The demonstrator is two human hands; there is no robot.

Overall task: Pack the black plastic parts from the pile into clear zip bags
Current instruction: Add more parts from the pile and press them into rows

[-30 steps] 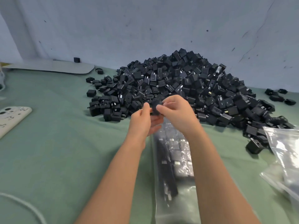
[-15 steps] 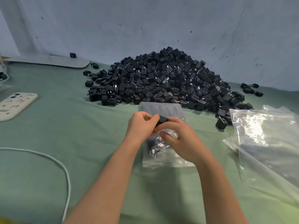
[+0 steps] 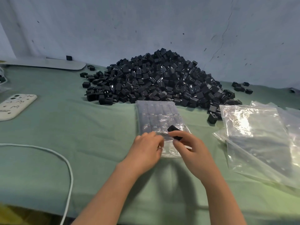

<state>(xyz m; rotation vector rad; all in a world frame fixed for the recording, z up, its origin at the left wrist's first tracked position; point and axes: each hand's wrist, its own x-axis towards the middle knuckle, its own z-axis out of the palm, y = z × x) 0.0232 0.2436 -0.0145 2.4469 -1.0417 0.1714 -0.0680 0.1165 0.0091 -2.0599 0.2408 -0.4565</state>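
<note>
Spreading over the green cloth-covered table (image 3: 65, 127), a heap of small black plastic parts (image 3: 162, 82) lies by the wall (image 3: 146, 21). Just before it lies a clear zip bag (image 3: 159, 117), partly filled; the left hand (image 3: 146, 148) pinches its near edge, the right hand (image 3: 193, 153) grips one black part (image 3: 174, 132) there.

The left forearm (image 3: 110, 192) and right forearm (image 3: 222, 197) reach forward from the lower edge and converge. The left hand (image 3: 146, 148) lies knuckles up with its fingers curled. Its fingertips seem to pinch the near edge of the bag (image 3: 158, 114), though blur hides the contact. The right hand (image 3: 193, 151), just beside it but apart, pinches a black part (image 3: 174, 133) between thumb and fingers.
</note>
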